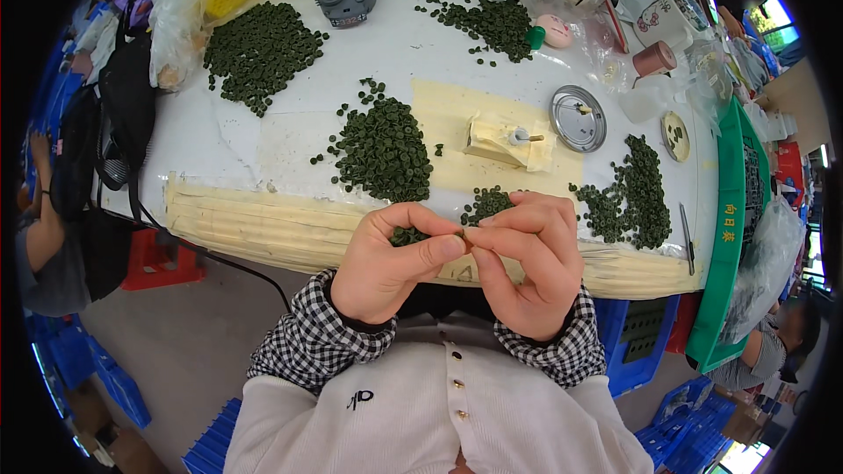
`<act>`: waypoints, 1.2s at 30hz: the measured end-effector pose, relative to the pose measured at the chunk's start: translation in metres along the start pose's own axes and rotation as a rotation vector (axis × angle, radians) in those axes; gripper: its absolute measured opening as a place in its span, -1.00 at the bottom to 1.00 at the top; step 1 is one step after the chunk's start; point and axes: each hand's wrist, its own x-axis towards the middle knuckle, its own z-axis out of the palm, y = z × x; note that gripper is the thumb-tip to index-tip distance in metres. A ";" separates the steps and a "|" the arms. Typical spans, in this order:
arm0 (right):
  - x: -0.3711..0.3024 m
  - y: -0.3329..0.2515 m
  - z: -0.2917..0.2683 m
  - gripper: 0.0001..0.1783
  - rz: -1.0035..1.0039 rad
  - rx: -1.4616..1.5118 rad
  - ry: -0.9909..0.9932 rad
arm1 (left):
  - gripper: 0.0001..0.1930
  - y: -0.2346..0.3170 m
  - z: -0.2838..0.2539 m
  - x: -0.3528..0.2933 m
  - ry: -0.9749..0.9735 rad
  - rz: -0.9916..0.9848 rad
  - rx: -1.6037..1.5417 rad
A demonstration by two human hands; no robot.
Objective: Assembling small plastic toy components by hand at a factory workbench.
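Observation:
Above the near edge of the table, my left hand (pixel 386 256) and my right hand (pixel 537 265) meet fingertip to fingertip. Between thumbs and forefingers they pinch a tiny dark green part (pixel 464 236), mostly covered by the fingers. Just behind the hands lies a small heap of dark green wheel-like plastic parts (pixel 486 204), partly hidden by them. A larger pile of such parts (pixel 385 147) sits beyond my left hand, and another pile (pixel 639 197) lies to the right of my right hand. A tape-wrapped block with a peg (pixel 507 142) stands beyond the hands.
Farther piles lie at the back left (pixel 263 51) and back right (pixel 496 25). A grey toy tank turret (pixel 346 0) is at the back. To the right are a round metal tin (pixel 577 118), a thin pen-like tool (pixel 687 239) and a green crate (pixel 724 254). Other people sit nearby.

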 end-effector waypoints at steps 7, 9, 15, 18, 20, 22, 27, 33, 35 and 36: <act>0.000 0.008 -0.008 -0.76 0.090 0.245 -0.089 | -0.94 0.001 0.000 0.001 -0.051 -0.125 -0.011; 0.000 0.011 -0.010 -0.77 0.195 0.399 -0.150 | -0.93 0.000 0.000 0.002 -0.068 -0.135 0.031; 0.002 0.012 -0.013 -0.79 0.144 0.460 -0.216 | -0.92 0.002 -0.006 0.002 -0.139 -0.155 0.108; 0.003 0.010 -0.014 -0.78 0.132 0.414 -0.198 | -0.90 0.001 -0.006 0.002 -0.124 -0.140 0.161; 0.004 0.009 -0.015 -0.78 0.103 0.330 -0.188 | -0.90 0.008 -0.003 0.001 -0.130 -0.170 0.146; 0.005 0.011 -0.016 -0.77 0.041 0.213 -0.187 | -0.89 0.013 0.005 0.000 -0.083 -0.087 0.354; 0.005 0.011 -0.013 -0.76 0.045 0.205 -0.170 | -0.87 0.015 0.009 -0.001 -0.023 0.041 0.608; 0.004 0.008 -0.009 -0.76 0.097 0.193 -0.124 | -0.87 0.009 0.007 0.000 0.023 0.123 0.672; 0.005 0.008 -0.008 -0.75 0.070 0.167 -0.105 | -0.87 0.010 0.009 0.000 0.039 0.144 0.746; 0.005 0.008 -0.008 -0.75 0.051 0.148 -0.097 | -0.87 0.008 0.008 -0.001 0.052 0.154 0.750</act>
